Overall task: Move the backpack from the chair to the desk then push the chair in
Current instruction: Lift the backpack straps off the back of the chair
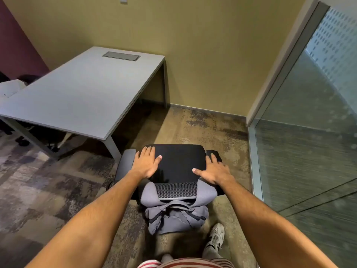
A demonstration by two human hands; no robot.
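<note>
A black office chair point(177, 161) stands right in front of me, its seat pointing away toward the wall. A grey backpack point(173, 217) hangs behind the mesh backrest, with its shoulder straps looped over the top corners. My left hand point(146, 163) lies flat on the seat's left side, next to the left armrest, fingers apart. My right hand point(213, 170) rests over the right armrest, thumb stretched onto the seat. Neither hand touches the backpack. The grey desk point(77, 89) stands to the front left, its near corner close to the chair's left armrest.
A cable hatch point(121, 56) is set into the desk's far end. A glass partition point(309, 142) runs along the right. A yellow wall closes the far side. Dark chair bases point(23, 141) show under the desk's left end. My shoe point(216, 236) is behind the chair on patterned carpet.
</note>
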